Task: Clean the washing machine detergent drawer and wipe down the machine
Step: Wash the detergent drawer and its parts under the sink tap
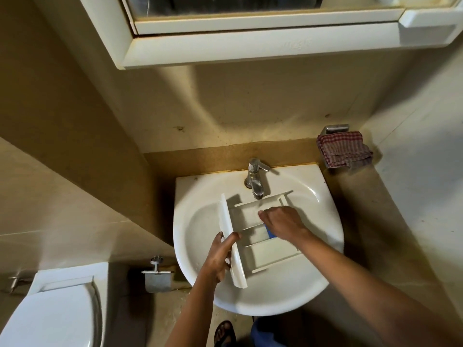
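1. The person is standing at a white ceramic wash basin (193,196) fixed to the far wall. The white plastic detergent drawer (260,254) is lying tilted across the bowl, with its far end sitting just under the chrome tap (255,179). Judgement: it is being kept there so rinse water and loosened residue drain into the bowl.
2. The left hand (220,256) is gripping the drawer's long front panel at the near-left, with the thumb lying over its edge and the fingers clenching round it. Judgement: this hand is bracing the drawer so it is not sliding about under pressure.
3. The right hand (283,221) is reaching into the far compartment, with its fingers bending down against the inner floor.
4. A small blue piece (269,232) is showing under the heel of that hand. It could be a sponge or the drawer's own insert, so I cannot tell whether these fingers are grasping anything.
5. Whether water is running from the tap is unclear.
6. Judgement: the drawer-scrubbing step is under way. The washing machine is not appearing in view, so the wipe-down is presumably not yet done.
7. A red-and-white checked cloth (343,149) is hanging on a metal holder at the far right, well apart from the drawer. It is possibly waiting there for drying or wiping.
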A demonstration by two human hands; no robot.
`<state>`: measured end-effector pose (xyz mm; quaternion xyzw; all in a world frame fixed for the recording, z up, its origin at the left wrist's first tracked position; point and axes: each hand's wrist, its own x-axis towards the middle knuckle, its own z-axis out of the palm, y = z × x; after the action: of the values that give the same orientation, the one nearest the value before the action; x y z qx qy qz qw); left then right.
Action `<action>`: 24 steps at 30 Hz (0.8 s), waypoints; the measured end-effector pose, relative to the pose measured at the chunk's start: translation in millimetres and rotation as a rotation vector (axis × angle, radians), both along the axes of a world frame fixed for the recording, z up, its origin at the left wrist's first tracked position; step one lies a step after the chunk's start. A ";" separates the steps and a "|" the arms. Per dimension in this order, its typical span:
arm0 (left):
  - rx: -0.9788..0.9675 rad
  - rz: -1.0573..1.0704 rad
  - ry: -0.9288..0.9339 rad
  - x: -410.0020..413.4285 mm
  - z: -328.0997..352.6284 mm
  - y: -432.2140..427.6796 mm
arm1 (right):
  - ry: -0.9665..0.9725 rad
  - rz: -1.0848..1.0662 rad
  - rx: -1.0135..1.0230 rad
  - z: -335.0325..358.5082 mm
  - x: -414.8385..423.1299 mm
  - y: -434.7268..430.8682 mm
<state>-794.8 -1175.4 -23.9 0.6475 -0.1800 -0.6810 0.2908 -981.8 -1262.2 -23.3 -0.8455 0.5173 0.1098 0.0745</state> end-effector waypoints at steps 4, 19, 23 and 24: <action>0.042 0.017 0.019 -10.5 6.9 -3.3 | -0.316 0.042 0.149 -2.9 42.3 26.3; 0.064 0.320 -0.213 -24.3 27.0 11.7 | -0.747 -0.217 0.143 -33.5 -18.2 15.7; 0.060 0.325 -0.275 -20.6 33.5 14.3 | -1.004 -0.499 0.132 -28.1 -17.2 20.1; 0.054 0.321 -0.273 -18.5 34.1 14.8 | -1.026 -0.594 0.087 -27.0 -17.2 18.1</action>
<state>-813.3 -1160.6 10.2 0.7619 -0.0940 -0.5364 0.3507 -999.0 -1244.1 -50.4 -0.6056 0.6247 -0.3176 0.3771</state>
